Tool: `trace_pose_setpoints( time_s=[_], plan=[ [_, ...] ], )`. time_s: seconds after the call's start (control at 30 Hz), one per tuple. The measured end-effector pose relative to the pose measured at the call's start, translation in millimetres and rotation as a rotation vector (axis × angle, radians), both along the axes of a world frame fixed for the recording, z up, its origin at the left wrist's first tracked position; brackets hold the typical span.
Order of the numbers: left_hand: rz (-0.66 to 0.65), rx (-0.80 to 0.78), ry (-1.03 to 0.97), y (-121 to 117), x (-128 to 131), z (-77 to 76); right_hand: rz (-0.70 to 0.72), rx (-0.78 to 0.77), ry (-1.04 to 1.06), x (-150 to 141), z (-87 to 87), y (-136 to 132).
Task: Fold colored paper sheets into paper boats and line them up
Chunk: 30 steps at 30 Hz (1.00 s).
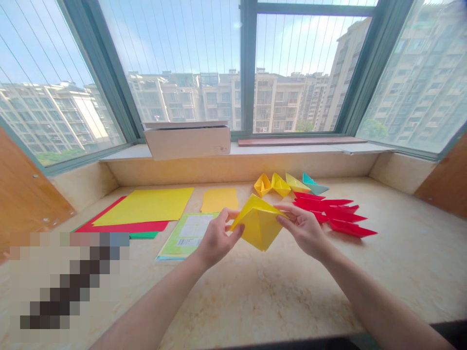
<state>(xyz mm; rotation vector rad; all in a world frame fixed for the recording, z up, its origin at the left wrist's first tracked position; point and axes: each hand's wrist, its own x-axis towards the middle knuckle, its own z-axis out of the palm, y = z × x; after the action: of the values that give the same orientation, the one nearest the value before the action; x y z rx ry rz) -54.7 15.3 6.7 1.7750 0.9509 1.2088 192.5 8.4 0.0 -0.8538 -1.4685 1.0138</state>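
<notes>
1. Fingers of my left hand (221, 238) are pinching the left corner of the folded yellow paper (260, 226), thumb in front, and are closing snugly on it.
2. With my right hand (306, 228) I am gripping its right corner, thumb and fingers pressing together.
3. Between my hands, I am holding the paper above the marbled countertop (255, 301), one point facing 6 o'clock; I am taking it as my clock's centre.
4. From 12 to 2 o'clock, an orange paper boat (262, 185), a yellow paper boat (280, 185), a pale yellow folded paper (297, 183) and a teal folded paper (314, 185) are standing in a row.
5. Between 2 and 3 o'clock, red folded papers (345, 214) are lying clustered near my right hand.
6. Toward 10 o'clock, a small yellow-orange sheet (219, 199) is lying beyond a green-patterned packet (188, 233), which is resting at 9.
7. Farther out, just above 9, a large yellow sheet (146, 205) is overlapping a red sheet (124, 226), with green paper (146, 235) showing underneath.
8. Between 10 and 11, a white box (188, 141) is sitting on the windowsill (255, 149).
</notes>
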Motion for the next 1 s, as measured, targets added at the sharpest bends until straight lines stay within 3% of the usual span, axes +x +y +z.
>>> trace_pose_setpoints(
  time_s=[0.17, 0.3, 0.47, 0.67, 0.83, 1.0],
  plan=[
    [-0.040, 0.009, 0.140, -1.8, 0.9, -1.2, -0.014, 0.058, -0.223, -4.0, -2.4, -2.9],
    [0.002, 0.021, 0.176, -7.5, 6.0, -0.3, 0.029, 0.089, -0.277, -10.1, -6.5, -7.9],
    [0.048, -0.079, 0.126, -10.6, 8.0, 0.8, 0.068, -0.004, -0.267, -12.7, -11.0, -9.4],
    [0.069, -0.093, 0.119, -13.8, 10.5, 1.2, 0.251, -0.093, -0.200, -19.3, -1.5, -16.4],
    [0.064, -0.061, 0.119, -17.9, 12.6, 2.5, 0.238, -0.090, -0.186, -21.5, 2.0, -21.5],
    [-0.025, -0.080, 0.118, -21.2, 14.7, -0.9, 0.238, -0.159, -0.119, -18.9, -3.4, -22.2]
  ],
)
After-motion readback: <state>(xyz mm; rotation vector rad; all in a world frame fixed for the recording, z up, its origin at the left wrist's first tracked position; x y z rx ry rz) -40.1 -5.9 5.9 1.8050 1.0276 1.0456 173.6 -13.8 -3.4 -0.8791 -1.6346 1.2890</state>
